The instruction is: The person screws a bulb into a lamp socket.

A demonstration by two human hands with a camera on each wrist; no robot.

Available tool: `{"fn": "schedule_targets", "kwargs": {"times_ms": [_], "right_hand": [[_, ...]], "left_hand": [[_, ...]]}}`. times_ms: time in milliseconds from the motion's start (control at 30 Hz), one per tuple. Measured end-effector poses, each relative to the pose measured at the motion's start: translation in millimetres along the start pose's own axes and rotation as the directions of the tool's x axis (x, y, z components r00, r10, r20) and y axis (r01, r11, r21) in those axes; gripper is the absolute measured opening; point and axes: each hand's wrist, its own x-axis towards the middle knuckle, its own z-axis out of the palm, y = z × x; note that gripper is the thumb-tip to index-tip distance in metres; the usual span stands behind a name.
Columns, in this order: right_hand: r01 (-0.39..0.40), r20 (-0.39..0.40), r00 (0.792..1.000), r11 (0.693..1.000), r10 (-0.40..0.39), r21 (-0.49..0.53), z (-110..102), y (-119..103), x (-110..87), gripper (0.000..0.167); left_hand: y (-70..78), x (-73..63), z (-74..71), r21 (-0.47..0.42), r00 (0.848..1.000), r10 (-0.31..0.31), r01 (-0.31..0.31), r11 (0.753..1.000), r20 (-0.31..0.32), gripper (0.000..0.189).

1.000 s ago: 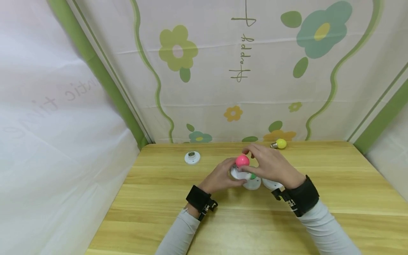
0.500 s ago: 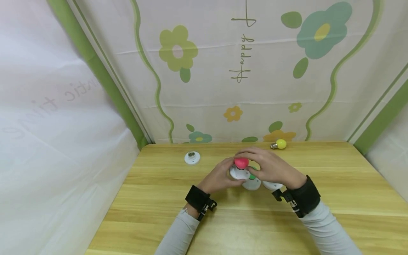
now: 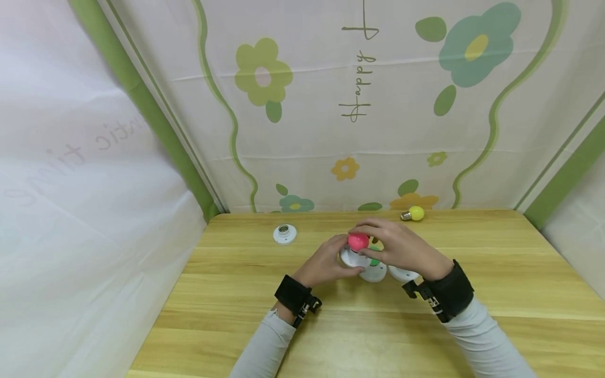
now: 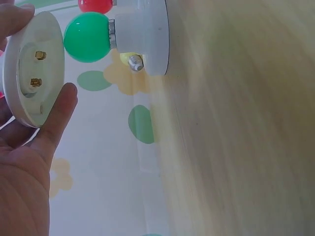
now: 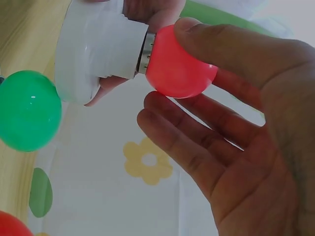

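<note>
My left hand (image 3: 326, 262) grips a white lamp holder (image 3: 351, 257) by the edge of its round base, raised off the table. In the left wrist view, the base's hollow underside (image 4: 37, 73) shows brass terminals. A pinkish-red bulb (image 5: 177, 64) sits with its metal cap at the holder's mouth; part of the cap still shows. My right hand (image 3: 402, 247) pinches this bulb between thumb and fingers. Just behind the raised holder, a green bulb (image 4: 88, 37) stands in a second white holder (image 3: 374, 274) on the table.
Another white holder (image 3: 404, 274) lies partly under my right wrist, and a red bulb (image 4: 96, 4) shows beside the green one. A bulbless holder (image 3: 284, 234) stands at the back left. The yellow bulb (image 3: 416, 213) lies near the table's back edge, before a flowered curtain (image 3: 302, 131).
My right fingers, lifted partly off the bulb a second ago, closed around it, and the thumb has since shifted across its front. The left hand and holder stay nearly still.
</note>
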Motion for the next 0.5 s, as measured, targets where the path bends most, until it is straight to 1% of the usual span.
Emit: {"fn": "schedule_targets", "kwargs": {"times_ms": [267,500], "right_hand": [[-0.017,0.003,1.0,0.999,0.017,0.037,2.1,0.1,0.8,0.043],[-0.024,-0.006,1.0,0.999,0.024,0.033,4.8,1.4,0.5,0.046]], "left_hand": [[0.9,-0.2,0.0,-0.002,1.0,-0.006,0.006,1.0,-0.003,0.074],[-0.4,-0.1,1.0,0.032,1.0,0.015,-0.014,0.999,-0.006,0.076]]}}
